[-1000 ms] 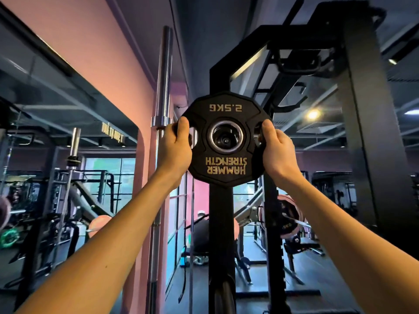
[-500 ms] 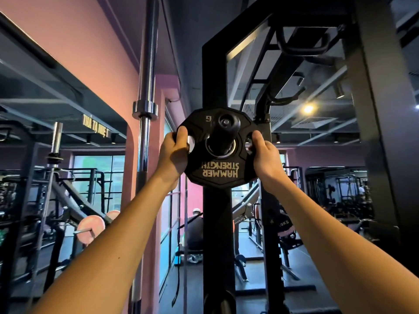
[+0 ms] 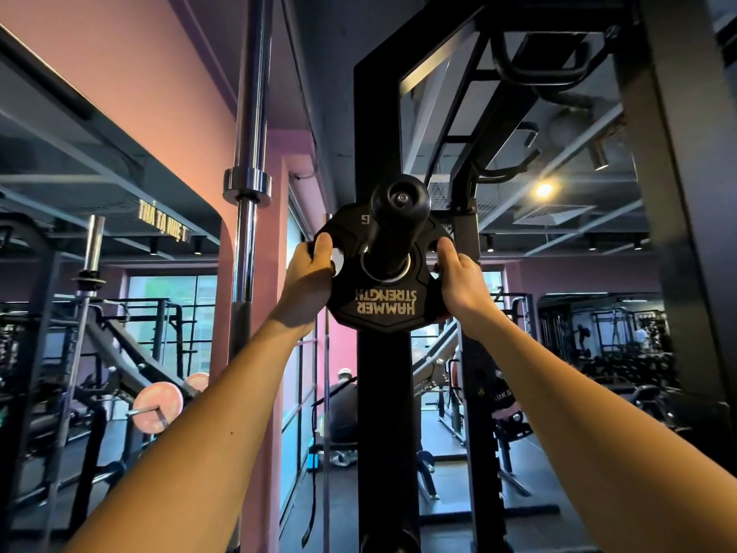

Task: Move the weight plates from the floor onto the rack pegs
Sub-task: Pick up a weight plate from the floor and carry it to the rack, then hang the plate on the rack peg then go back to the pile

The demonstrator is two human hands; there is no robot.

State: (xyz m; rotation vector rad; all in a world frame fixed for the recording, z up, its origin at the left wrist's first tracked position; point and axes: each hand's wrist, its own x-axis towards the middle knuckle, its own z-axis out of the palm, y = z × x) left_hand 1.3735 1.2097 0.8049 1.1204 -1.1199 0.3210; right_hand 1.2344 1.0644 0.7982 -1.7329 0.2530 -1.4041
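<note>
A small black weight plate [image 3: 383, 305] with upside-down "HAMMER STRENGTH" lettering sits on a black rack peg [image 3: 399, 201], which passes through its centre hole and sticks out toward me. My left hand [image 3: 307, 281] grips the plate's left edge, fingers through a grip hole. My right hand [image 3: 458, 281] grips its right edge the same way. The peg is fixed high on a black rack upright [image 3: 383, 393]. The plate's top is partly hidden behind the peg end.
A chrome barbell [image 3: 249, 153] stands upright just left of the rack. A second black post [image 3: 686, 193] rises at the right. Gym machines, a pink plate [image 3: 157, 407] on a bar and a seated person [image 3: 345, 401] lie behind.
Both hands pushed the plate away from me along the peg, so the peg end now sticks out well in front of it. The view has moved closer.
</note>
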